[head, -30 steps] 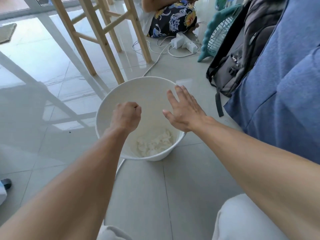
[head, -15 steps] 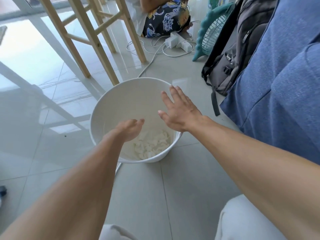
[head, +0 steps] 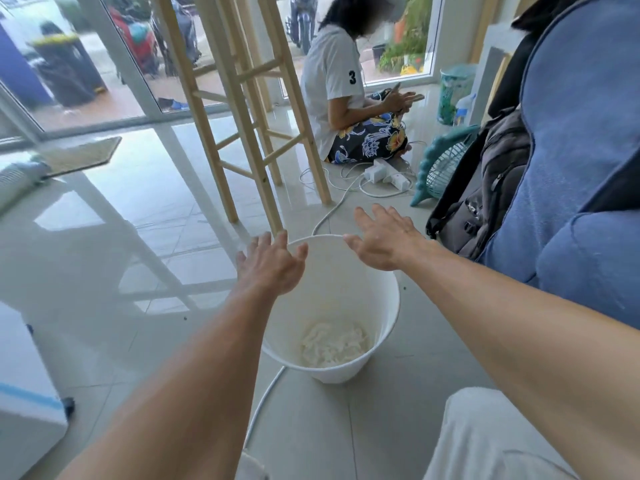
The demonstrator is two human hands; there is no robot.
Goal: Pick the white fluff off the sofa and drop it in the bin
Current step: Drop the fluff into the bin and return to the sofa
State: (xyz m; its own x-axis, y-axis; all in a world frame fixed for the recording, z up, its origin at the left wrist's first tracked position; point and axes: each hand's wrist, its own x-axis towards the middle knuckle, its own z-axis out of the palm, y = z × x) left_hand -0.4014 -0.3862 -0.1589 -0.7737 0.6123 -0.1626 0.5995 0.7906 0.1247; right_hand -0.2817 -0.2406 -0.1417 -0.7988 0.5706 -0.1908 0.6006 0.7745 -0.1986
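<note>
both hands [head: 270,268] [head: 384,242]: fingers spread, empty | round smooth bin [head: 389,306] | fluff [head: 332,344] clumped inside

I count one white bin [head: 349,289] on the floor. In it lies one heap of white fluff [head: 334,344], which I cannot split into separate pieces. Two hands are in view: one left hand [head: 270,268] and one right hand [head: 384,240]. Around them I make out one blue sofa [head: 581,168], one dark backpack [head: 485,188], one teal fan [head: 440,171], one power strip [head: 384,174], one doormat [head: 79,155] and one seated person [head: 332,81]. I cannot tell whether the wooden stool legs [head: 256,157] belong to one stool or two.
</note>
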